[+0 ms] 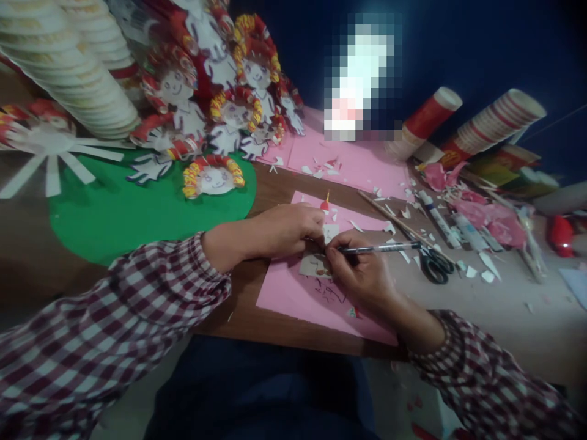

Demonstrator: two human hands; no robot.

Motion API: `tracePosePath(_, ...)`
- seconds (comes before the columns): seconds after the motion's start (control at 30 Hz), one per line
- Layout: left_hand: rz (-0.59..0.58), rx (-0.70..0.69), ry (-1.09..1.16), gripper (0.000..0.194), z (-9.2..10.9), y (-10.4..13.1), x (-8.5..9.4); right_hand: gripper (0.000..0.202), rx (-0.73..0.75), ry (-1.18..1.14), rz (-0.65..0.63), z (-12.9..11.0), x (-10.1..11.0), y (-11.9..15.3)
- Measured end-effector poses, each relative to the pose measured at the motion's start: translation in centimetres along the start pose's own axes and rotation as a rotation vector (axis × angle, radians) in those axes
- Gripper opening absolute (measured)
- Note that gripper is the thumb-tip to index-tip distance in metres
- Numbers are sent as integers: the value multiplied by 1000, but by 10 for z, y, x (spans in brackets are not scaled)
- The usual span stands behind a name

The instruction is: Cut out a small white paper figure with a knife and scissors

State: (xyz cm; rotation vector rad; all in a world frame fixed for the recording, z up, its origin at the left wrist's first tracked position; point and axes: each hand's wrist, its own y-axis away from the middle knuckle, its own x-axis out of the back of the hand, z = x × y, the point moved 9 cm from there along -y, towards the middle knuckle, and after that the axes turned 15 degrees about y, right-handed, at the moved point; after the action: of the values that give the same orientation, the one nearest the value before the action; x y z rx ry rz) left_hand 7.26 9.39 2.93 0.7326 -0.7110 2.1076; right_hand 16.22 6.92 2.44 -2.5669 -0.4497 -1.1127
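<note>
In my right hand [362, 269] is a black pen [385, 247], its tip end at a small pale piece of paper [314, 266] marked with dark lines. The fingers of my left hand [293, 229] are curled together on that paper, close to the pen tip, and partly cover it. Under both hands lies a pink sheet [284, 293] with black pen strokes on it. Just beyond my left hand a small red and yellow scrap [325, 203] rests on the sheet's far part.
Paper-cup figures with drawn faces [215, 177] crowd the green mat [105, 214] at left, beside tall cup stacks [59, 67]. To the right lie black-handled scissors [435, 266], a wooden stick [389, 217], glue tubes [438, 217], crumpled pink paper [495, 223] and white scraps. More cups [499, 122] stand behind.
</note>
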Motion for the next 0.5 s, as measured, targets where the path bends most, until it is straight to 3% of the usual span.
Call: tracePosePath(0.5,4,-9,9,29,-1,0,-1,9,12,8,-23,1,-3,0)
